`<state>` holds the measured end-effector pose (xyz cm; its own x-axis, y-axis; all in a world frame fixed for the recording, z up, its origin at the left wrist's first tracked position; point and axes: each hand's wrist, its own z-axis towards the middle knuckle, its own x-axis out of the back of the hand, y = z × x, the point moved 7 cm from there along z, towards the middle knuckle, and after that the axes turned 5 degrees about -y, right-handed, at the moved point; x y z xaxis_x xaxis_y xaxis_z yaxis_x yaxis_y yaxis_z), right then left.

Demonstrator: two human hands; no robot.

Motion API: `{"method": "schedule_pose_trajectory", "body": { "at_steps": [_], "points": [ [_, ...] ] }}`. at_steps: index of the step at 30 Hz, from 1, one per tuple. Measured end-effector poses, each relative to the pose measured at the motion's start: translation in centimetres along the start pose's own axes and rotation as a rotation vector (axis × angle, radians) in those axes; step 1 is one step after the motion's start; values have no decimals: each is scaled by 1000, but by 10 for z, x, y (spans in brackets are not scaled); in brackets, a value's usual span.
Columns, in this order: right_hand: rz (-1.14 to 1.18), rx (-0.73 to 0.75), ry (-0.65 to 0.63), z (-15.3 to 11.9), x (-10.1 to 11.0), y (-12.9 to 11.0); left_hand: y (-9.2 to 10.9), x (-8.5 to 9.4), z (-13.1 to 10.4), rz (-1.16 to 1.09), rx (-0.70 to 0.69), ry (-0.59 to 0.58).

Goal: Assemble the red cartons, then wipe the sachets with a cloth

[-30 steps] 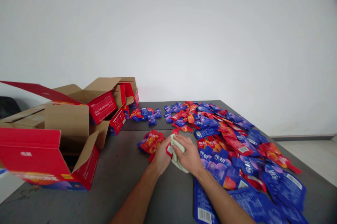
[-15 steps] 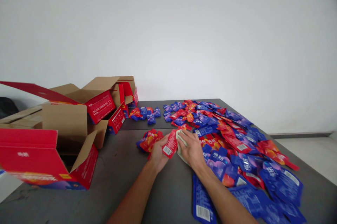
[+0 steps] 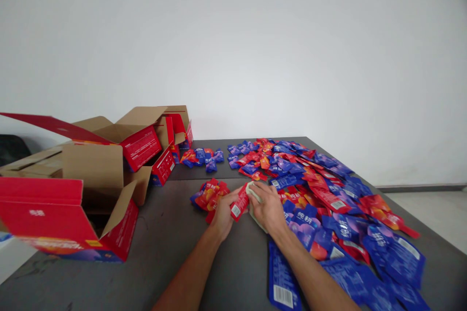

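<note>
My left hand [image 3: 223,213] grips a red pouch [image 3: 240,204] by its left side, with the white barcode label facing up. My right hand [image 3: 268,205] is closed on a pale cloth [image 3: 254,194], which presses against the pouch's upper right end. The cloth's lower part hangs beneath my right hand. Just behind my left hand lies a small pile of red and blue pouches [image 3: 207,194]. To the right of my right hand spreads a large heap of blue and red pouches [image 3: 304,218].
An open red carton [image 3: 44,213] stands at the left front of the dark table [image 3: 160,252], with more open cartons [image 3: 140,148] behind it. A small group of pouches [image 3: 202,156] lies at the back. A white wall [image 3: 233,48] rises beyond.
The red pouch has turned and narrowed in view between my hands, and my left fingers have shifted around it. The view has moved very slightly.
</note>
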<state>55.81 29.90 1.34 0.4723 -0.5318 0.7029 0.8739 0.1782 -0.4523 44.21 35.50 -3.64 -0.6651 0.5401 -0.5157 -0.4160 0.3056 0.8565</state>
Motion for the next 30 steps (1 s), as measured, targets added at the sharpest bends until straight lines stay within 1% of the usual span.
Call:
{"method": "schedule_pose_trajectory", "body": {
  "at_steps": [3, 6, 8, 10, 13, 17, 21, 26, 30],
  "points": [
    [-30, -12, -26, -1, -2, 1, 8, 0, -1, 356, -50, 24],
    [-41, -12, -87, -3, -8, -6, 21, -1, -3, 847, -160, 68],
    [-42, -11, -125, -5, -12, -10, 26, 0, -5, 1173, -209, 134],
    [-40, -25, -148, -6, -15, -9, 26, 6, -7, 1434, -204, 196],
    [-39, -60, -154, -6, -19, -2, 21, 15, -9, 1689, -179, 225],
    [-23, -53, -154, -7, -20, 0, 16, 22, -11, 1903, -218, 216],
    [3, -17, -173, -7, -21, -6, 20, 28, -9, 1988, -231, 244],
    [11, -28, -164, -7, -19, -5, 35, 43, -6, 2035, -181, 273],
    [4, -48, -137, -5, -15, 0, 51, 67, -4, 2073, -105, 319]
  ]
}}
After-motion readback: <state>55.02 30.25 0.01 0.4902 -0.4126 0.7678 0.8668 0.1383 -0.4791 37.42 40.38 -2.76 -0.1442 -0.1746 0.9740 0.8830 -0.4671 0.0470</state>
